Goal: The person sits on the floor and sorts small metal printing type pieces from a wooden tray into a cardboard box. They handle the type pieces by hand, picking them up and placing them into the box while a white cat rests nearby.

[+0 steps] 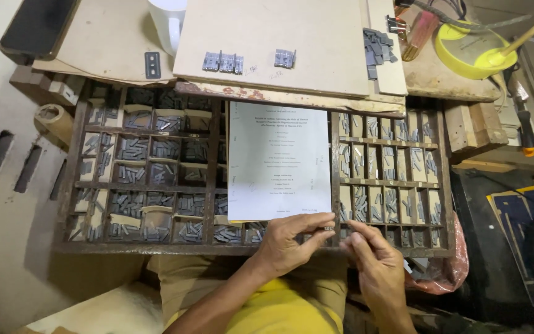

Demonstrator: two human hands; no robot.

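Both hands at the near edge of a wooden type case [261,250], low in the head view. Left hand [288,238] pinching a short row of small metal type pieces [329,228] between thumb and fingertips; right hand [375,263] closed loosely just beside it, fingertips touching or nearly touching the row's right end, whether gripping a separate piece cannot be told. Row held just above the case's front rail, below the lower right corner of a printed sheet of paper [279,161] lying across the middle compartments. Long axis of the row running left to right, roughly parallel to the front rail; which way its faces point too small to tell. Judged progress: early to middle. Three short assembled groups [222,62] and one further group [284,58] already set on a pale board [316,37] at the far side of the tabletop, with a loose heap of grey pieces [377,48] at the board's right edge. Only a few pieces in the held row, and many lines on the sheet, so most of the sheet's text apparently left to assemble. Compartments left and right of the sheet well stocked with grey pieces. White mug [168,21] at the far edge, yellow dish [474,52] at upper right.
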